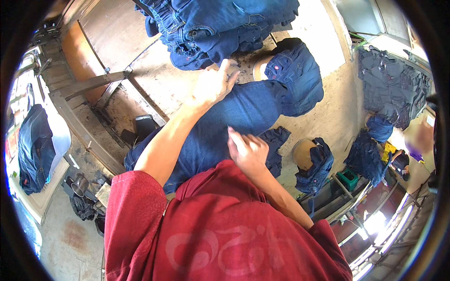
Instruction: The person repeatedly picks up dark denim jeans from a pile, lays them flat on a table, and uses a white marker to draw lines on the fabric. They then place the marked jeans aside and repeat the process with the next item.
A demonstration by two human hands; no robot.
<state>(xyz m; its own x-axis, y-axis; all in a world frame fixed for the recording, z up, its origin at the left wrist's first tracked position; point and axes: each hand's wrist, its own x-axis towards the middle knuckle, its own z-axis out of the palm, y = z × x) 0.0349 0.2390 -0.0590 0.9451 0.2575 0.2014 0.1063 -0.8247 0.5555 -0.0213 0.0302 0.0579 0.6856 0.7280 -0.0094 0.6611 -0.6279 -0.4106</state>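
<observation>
A pair of dark blue jeans (243, 105) lies across the worktable in front of me, its near end against my red shirt. Above its upper edge is my left hand (213, 86), index finger and thumb apart with nothing between them. It is close to a tall stack of folded jeans (225, 23) at the far side. My right hand (249, 152) is over the near part of the jeans, fingers curled and one fingertip pointing forward. Whatever its curled fingers may hold is hidden. At the right, a bunched denim piece (297, 77) adjoins the jeans beside a round pale pad.
A second round pad (304, 154) has denim (316, 166) draped on it at the right. Dark grey garments (391, 84) are piled further right, near another person (401, 161). A wooden frame (93, 86) edges the left side. More jeans (35, 150) lie at far left.
</observation>
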